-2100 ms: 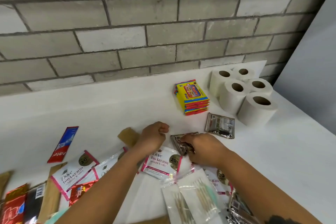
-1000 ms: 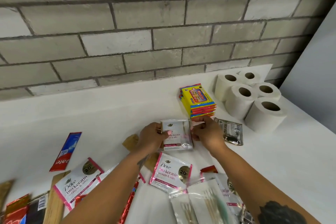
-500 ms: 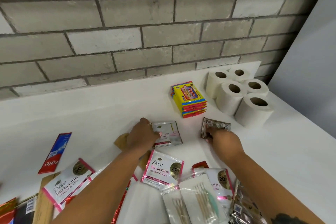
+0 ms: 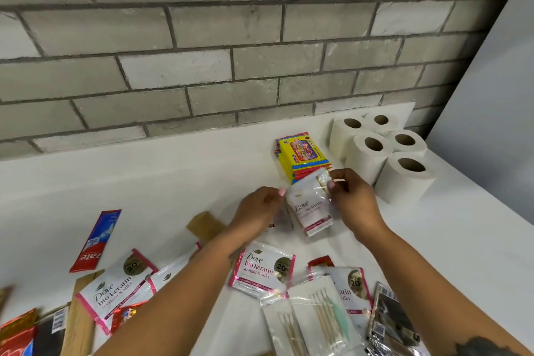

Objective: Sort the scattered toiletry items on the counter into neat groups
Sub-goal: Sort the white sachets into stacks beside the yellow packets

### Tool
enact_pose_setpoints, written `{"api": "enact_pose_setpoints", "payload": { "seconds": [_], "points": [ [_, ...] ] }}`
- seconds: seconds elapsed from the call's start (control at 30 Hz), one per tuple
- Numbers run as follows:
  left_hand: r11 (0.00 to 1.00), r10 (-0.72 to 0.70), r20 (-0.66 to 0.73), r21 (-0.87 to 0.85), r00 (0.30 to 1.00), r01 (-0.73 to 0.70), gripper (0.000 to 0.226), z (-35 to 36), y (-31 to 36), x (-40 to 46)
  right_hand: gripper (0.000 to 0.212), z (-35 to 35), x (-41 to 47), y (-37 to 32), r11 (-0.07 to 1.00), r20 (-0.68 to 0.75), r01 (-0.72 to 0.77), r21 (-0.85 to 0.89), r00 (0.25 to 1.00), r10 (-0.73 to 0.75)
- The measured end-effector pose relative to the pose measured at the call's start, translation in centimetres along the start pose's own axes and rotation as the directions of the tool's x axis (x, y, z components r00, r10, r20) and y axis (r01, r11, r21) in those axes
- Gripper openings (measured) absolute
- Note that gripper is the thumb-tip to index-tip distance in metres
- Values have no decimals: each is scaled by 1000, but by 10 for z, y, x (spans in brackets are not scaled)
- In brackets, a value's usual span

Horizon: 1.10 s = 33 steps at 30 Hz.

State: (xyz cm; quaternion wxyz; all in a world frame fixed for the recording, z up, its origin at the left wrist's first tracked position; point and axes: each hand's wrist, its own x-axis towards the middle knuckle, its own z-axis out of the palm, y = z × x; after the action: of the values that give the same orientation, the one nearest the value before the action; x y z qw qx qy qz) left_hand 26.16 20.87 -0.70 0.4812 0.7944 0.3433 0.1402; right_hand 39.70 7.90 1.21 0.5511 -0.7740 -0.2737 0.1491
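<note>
Fingers (image 4: 332,184) of the right hand (image 4: 357,202) pinch the top corner of a white sachet (image 4: 313,205), which hangs lifted off the bench (image 4: 173,182) in front of the yellow packets. The left hand (image 4: 257,211) is loosely curled at the sachet's left edge; whether it actually grips the edge cannot be told, since its fingertips sit right at the blurred border of the packet.

To do this step well, the sachet should probably be steadied by two corners so it does not flop, then laid flat with others of its kind, edges squared.

Nearest the person lie bags of cotton swabs (image 4: 312,324), a dark foil pouch (image 4: 396,318) at the right and red wrappers (image 4: 17,329) at the left. Just beyond, matching sachets are scattered: one (image 4: 263,272) between the forearms, one (image 4: 115,289) to the left and one (image 4: 351,286) partly under the swab bags. These seem the natural partners for the held one, though the forearms cross above them and the swab bags overlap one, so gathering them means reaching back.

Farther left lies a red toothpaste sachet (image 4: 96,240); a tan wooden piece (image 4: 206,225) lies beside the left wrist.

At the back, a stack of yellow packets (image 4: 300,156) and five toilet rolls (image 4: 372,153) already stand grouped by the brick wall (image 4: 202,52).
</note>
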Motion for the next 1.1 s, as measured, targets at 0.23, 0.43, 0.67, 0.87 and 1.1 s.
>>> {"api": "enact_pose_setpoints", "payload": {
  "seconds": [0.23, 0.43, 0.67, 0.87, 1.1],
  "points": [
    [916, -47, 71, -395, 996, 72, 14, -2, 6, -1, 19, 21, 3, -1, 950, 72, -103, 294, 994, 85],
    [985, -104, -202, -156, 974, 73, 38, -24, -11, 17, 49, 46, 9, 4, 989, 149, -61, 134, 988, 41],
    [973, 43, -247, 231, 968, 16, 46, -18, -33, 22, 37, 78, 16, 13, 918, 263, 47, -394, 963, 64],
    [906, 40, -121, 423, 992, 15, 32, -9, -53, 26, 39, 79, 13, 19, 772, 389, 207, -601, 920, 57],
    [852, 148, -128, 521, 981, -60, 35, -10, -23, 12, 35, 25, 15, 11, 901, 393, 33, -432, 906, 155]
  ]
}}
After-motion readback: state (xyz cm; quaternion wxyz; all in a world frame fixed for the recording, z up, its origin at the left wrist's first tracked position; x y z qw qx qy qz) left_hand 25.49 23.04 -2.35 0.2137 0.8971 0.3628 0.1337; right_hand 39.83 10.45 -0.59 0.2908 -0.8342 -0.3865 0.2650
